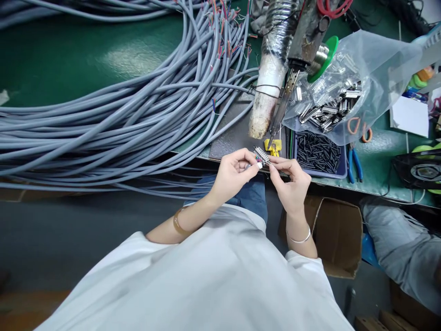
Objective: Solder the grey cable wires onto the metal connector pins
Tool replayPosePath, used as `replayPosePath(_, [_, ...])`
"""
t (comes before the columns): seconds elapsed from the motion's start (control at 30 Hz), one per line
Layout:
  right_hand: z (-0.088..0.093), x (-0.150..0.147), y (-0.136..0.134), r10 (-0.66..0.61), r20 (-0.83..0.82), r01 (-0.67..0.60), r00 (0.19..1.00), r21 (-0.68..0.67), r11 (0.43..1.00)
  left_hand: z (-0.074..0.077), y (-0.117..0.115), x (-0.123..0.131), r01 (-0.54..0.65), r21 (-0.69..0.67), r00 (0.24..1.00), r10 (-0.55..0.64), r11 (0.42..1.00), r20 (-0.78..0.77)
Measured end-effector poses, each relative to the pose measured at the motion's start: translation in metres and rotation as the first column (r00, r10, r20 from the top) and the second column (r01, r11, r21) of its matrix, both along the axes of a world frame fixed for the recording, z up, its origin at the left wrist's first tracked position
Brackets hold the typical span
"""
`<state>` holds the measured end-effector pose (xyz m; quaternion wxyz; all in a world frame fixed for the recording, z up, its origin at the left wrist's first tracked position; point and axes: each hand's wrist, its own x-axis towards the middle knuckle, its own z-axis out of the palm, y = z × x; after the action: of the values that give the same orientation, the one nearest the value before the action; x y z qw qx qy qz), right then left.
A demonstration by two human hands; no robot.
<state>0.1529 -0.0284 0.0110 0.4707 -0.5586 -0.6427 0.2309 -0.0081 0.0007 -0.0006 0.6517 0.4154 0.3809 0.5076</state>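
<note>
Bench of glossy green [120, 57], grey round cables [138, 110] heaped over its left half, coloured wire ends bared at the far side. Dark flat plate [225, 138] by the front edge. From my remote seat I see the silver metal multi-pin connector [262, 154] near that edge, left hand [237, 171] pinching its wired side; right hand [291, 181] has thumb and finger drawn together beside it, on what I cannot tell. Rightward: purplish plastic tray [325, 174] of small black pieces, clear plastic bag [382, 87] of metal parts. Below: open brown cardboard box [339, 234], dark grey floor [69, 230].
</note>
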Motion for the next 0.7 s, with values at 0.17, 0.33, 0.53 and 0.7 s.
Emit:
replayPosePath(0.17, [0.000,-0.001,0.005,-0.016,0.055,0.014,0.998,0.036,0.999,0.002,0.007,0.008,-0.074,-0.011,0.997,0.074,0.997,-0.005])
replayPosePath(0.33, [0.006,0.001,0.013,-0.021,0.044,0.019,0.999,0.047,0.999,0.002,0.012,0.016,-0.145,0.018,0.989,0.145,0.989,0.000])
replayPosePath(0.53, [0.011,0.001,0.019,-0.027,0.090,0.021,0.996,0.071,0.997,0.005,0.015,0.021,-0.190,0.024,0.982,0.191,0.981,-0.014])
replayPosePath(0.7, [0.014,0.001,0.022,-0.026,0.101,0.016,0.995,0.098,0.995,0.009,0.013,0.023,-0.213,0.032,0.977,0.214,0.976,-0.015])
